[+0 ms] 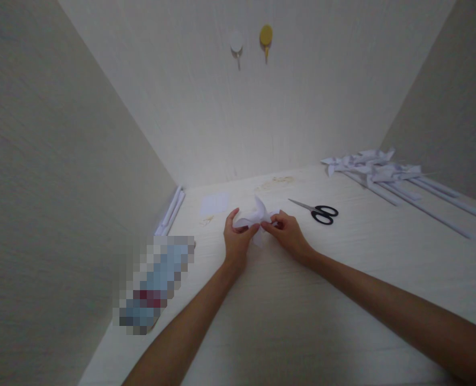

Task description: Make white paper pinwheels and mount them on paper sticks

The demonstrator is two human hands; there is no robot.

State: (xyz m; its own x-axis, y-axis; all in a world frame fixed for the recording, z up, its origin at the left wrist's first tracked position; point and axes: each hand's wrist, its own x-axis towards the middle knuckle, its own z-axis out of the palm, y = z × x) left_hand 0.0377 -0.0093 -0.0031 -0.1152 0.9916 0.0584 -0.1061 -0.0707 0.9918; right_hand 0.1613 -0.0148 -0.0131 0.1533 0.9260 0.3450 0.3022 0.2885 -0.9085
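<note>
Both of my hands meet over the middle of the white table (286, 321), holding a folded white paper piece (258, 213) with pointed flaps. My left hand (237, 241) pinches its left side between thumb and fingers. My right hand (288, 231) pinches its right side, fingers curled and pressed on the paper. The paper's lower part is hidden behind my fingers.
Black-handled scissors (317, 211) lie just right of my hands. Several white paper pinwheels on sticks (382, 170) lie at the back right. A small white paper square (215, 204) and rolled paper sticks (171, 212) lie at the back left. A pixelated object (155, 284) sits at the left edge.
</note>
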